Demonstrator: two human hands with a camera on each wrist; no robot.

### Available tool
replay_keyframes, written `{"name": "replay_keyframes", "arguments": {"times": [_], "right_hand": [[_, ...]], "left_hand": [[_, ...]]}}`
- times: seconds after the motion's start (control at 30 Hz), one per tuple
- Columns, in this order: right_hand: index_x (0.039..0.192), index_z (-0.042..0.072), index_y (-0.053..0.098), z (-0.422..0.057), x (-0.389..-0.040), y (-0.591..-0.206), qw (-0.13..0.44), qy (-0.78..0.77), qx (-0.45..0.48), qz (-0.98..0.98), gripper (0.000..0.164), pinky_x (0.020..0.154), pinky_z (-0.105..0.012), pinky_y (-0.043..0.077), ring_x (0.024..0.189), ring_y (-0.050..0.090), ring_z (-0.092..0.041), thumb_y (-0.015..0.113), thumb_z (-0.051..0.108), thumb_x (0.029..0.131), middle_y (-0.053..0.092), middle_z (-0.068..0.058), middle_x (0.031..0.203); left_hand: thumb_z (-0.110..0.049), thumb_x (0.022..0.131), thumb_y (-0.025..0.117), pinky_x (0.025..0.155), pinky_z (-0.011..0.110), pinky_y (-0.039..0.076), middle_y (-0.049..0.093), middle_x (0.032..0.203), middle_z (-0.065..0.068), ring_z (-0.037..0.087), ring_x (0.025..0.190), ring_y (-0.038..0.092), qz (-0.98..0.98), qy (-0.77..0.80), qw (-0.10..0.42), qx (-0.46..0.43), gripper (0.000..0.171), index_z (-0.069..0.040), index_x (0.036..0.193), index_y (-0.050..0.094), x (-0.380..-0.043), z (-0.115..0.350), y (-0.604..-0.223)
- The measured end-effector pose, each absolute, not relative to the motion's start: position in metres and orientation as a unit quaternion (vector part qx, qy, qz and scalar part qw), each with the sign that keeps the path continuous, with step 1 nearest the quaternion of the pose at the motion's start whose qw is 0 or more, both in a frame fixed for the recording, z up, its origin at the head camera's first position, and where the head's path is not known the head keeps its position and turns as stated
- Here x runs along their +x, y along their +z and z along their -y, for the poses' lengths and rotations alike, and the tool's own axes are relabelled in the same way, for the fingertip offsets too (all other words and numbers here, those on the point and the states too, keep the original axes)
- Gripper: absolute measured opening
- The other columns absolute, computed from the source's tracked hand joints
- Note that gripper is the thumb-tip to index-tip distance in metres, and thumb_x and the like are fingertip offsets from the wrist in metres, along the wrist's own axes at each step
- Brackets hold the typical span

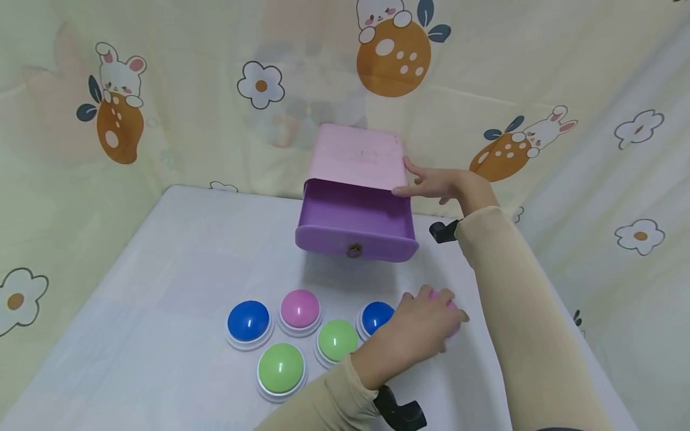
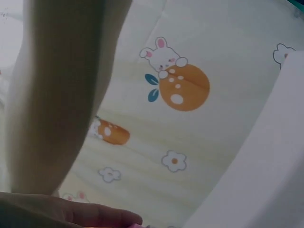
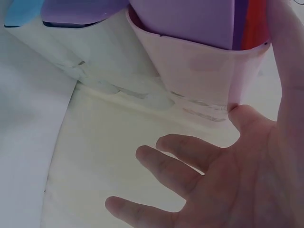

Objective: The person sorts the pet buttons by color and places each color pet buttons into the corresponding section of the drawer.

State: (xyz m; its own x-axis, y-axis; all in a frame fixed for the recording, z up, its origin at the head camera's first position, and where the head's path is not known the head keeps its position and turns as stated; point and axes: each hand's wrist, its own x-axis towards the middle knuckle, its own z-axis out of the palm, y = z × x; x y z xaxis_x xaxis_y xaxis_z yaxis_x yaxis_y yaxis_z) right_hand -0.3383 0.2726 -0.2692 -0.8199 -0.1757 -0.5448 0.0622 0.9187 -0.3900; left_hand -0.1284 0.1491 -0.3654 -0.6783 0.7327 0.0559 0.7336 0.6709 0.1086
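A pink drawer unit (image 1: 356, 152) stands at the back, its purple drawer (image 1: 329, 238) pulled out, with a small metal ring at the front. My right hand (image 1: 439, 182) touches the unit's right side with thumb and forefinger. The other fingers of that hand (image 3: 228, 175) spread away in the right wrist view. In front and to the right, my left hand (image 1: 420, 323) grips a pink dome button (image 1: 454, 330), mostly hidden under the fingers. Only the edge of the left hand (image 2: 95, 213) shows in the left wrist view.
Left of my left hand, dome buttons on white bases stand on the white table (image 1: 178, 287): two blue (image 1: 248, 321), two green (image 1: 281, 368), one pink (image 1: 300, 309). Other drawers, one light blue (image 3: 21, 12), show below the pink unit. A patterned curtain (image 1: 205, 137) hangs behind.
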Motion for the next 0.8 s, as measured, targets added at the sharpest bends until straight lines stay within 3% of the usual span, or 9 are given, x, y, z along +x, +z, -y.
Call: {"name": "replay_keyframes", "arguments": {"times": [0.17,0.6,0.67,0.8], "right_hand": [[0.142,0.045,-0.023,-0.273,-0.337,-0.270,0.294,-0.203,-0.039,-0.933,0.105,0.104,-0.066,0.030,0.145,0.010,-0.042,0.055,0.072,0.077,-0.011,-0.014,0.160],[0.142,0.046,-0.023,-0.274,-0.337,-0.269,0.292,-0.199,-0.046,-0.934,0.105,0.105,-0.064,0.032,0.144,0.016,-0.041,0.055,0.073,0.077,0.002,-0.019,0.159],[0.142,0.045,-0.023,-0.274,-0.337,-0.269,0.292,-0.198,-0.047,-0.934,0.105,0.105,-0.064,0.031,0.144,0.016,-0.041,0.055,0.073,0.078,-0.002,-0.017,0.160],[0.142,0.045,-0.024,-0.275,-0.337,-0.270,0.291,-0.199,-0.044,-0.935,0.103,0.105,-0.064,0.031,0.144,0.017,-0.041,0.054,0.071,0.079,0.001,-0.018,0.159]], "left_hand": [[-0.046,0.074,0.078,0.076,0.032,0.050,0.051,0.130,-0.012,0.016,0.114,0.050,0.914,-0.086,0.028,-0.395,0.060,-0.046,0.128,0.053,-0.128,-0.136,-0.352],[-0.038,0.075,0.079,0.082,0.034,0.050,0.049,0.135,-0.007,0.017,0.120,0.048,0.913,-0.128,0.043,-0.385,0.057,-0.042,0.126,0.056,-0.129,-0.112,-0.329],[-0.038,0.075,0.079,0.083,0.035,0.050,0.049,0.136,-0.007,0.018,0.121,0.047,0.913,-0.132,0.049,-0.384,0.056,-0.041,0.127,0.056,-0.129,-0.109,-0.327],[-0.039,0.076,0.078,0.089,0.039,0.049,0.047,0.140,-0.005,0.021,0.126,0.044,0.913,-0.142,0.058,-0.378,0.056,-0.039,0.128,0.055,-0.131,-0.102,-0.323]]}}
